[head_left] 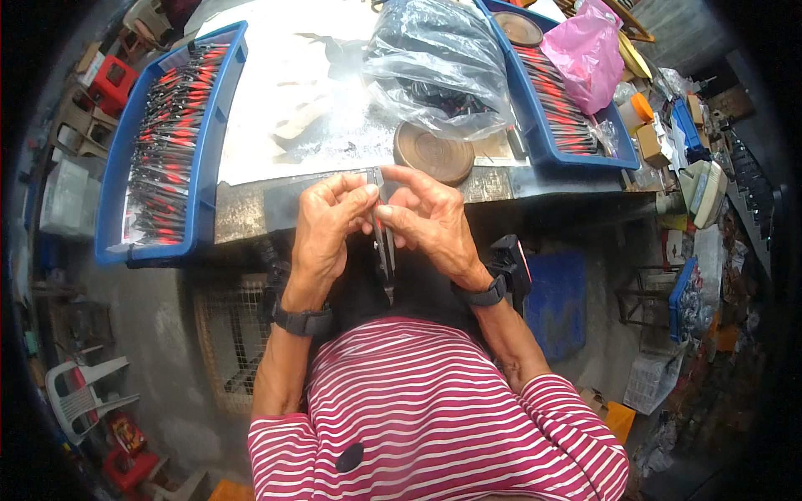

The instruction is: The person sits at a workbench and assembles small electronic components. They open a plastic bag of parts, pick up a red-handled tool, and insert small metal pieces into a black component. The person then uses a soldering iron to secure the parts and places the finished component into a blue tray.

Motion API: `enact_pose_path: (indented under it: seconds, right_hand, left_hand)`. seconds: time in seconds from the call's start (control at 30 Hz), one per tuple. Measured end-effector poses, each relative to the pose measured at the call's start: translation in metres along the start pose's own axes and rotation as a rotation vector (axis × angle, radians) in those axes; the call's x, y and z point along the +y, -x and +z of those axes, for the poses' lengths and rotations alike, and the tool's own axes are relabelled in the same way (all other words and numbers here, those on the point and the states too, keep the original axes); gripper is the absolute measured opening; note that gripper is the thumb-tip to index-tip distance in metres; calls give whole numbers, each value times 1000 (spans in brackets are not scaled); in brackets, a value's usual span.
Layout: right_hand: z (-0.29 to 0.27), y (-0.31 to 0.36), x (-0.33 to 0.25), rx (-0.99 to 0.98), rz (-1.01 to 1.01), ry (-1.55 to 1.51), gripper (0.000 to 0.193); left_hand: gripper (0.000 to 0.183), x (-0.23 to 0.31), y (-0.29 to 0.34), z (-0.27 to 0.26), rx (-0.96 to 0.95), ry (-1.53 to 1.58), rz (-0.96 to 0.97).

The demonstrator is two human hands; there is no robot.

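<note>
Up close at a crowded workbench (251, 209), a person's left hand (326, 230) and right hand (430, 221) pinch a slim clear sleeve (385, 250) holding a dark tool, its long axis running straight toward the striped shirt (426, 409). Blue trays (113, 200) of red-and-black packets flank the bench at left and right; a clear bag (439, 67) and a pink bag (585, 54) sit behind. A round brown disc (433, 153) lies just beyond the fingers, near the bench edge.
</note>
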State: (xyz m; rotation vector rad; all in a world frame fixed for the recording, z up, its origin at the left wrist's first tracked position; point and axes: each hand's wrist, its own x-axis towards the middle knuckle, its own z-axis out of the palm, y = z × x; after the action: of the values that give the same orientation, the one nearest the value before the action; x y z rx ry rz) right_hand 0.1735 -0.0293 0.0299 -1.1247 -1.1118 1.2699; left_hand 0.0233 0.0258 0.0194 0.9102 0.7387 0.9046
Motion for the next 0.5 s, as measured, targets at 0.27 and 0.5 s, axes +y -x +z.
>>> enact_pose_path:
  seconds: [0.27, 0.5]
  right_hand:
    - [-10, -3, 12, -10, 47, 5, 51]
    - [-12, -6, 16, -7, 59, 23, 51]
  left_hand:
    - [14, -12, -9, -2, -25, -63, -27]
    - [14, -19, -12, -5, -12, -37, -26]
